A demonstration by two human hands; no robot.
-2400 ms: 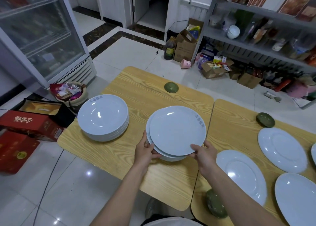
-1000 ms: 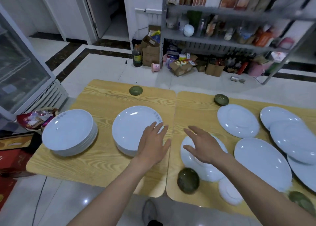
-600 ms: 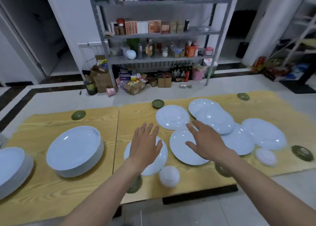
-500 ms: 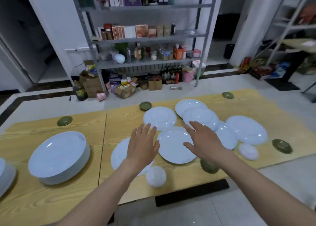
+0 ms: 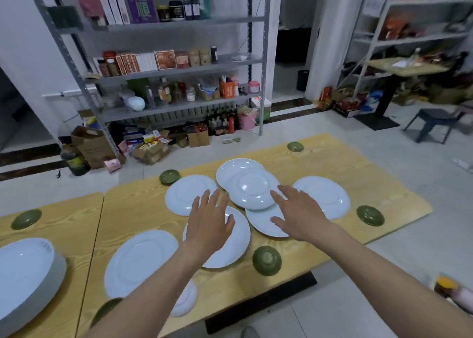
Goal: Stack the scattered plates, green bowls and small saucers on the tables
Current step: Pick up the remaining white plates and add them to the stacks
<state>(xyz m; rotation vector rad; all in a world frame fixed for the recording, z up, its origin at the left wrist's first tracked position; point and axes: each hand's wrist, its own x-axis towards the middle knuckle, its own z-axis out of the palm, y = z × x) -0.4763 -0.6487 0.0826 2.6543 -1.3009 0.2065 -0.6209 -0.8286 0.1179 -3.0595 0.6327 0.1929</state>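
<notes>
Both hands are out flat with fingers spread, palms down, holding nothing. My left hand [image 5: 208, 225] is over the near plate [image 5: 239, 243], and my right hand [image 5: 299, 215] is over a plate [image 5: 259, 221] further right. I cannot tell from up here whether either palm touches the china.

Behind everything stands a metal shelving rack [image 5: 163, 69] crowded with boxes and bottles. Two wooden worktops sit edge to edge in front of me: the left worktop [image 5: 74, 225] and the right worktop [image 5: 337, 158].

On the left worktop, at the frame edge, is a tall stack of plates [image 5: 23, 273]. The loose plates all lie on the right worktop. One single plate [image 5: 140, 258] is nearest the seam, beside the plate under my left hand. Another [image 5: 185, 194] lies beyond my left fingertips. A raised plate [image 5: 252, 189] overlaps both the rear plate [image 5: 234, 166] and the one under my right hand. The rightmost plate [image 5: 326, 194] lies just past my right hand.

Green bowls are scattered well apart:
- one turned over [image 5: 267, 260] near the front edge
- one on the right side [image 5: 370, 215]
- one at the far edge [image 5: 295, 147]
- one by the far corner [image 5: 170, 176]
- one on the left worktop [image 5: 26, 218]
- one [image 5: 106, 309] half hidden by my left forearm

A small white saucer [image 5: 185, 302] peeks out beneath that same forearm.
</notes>
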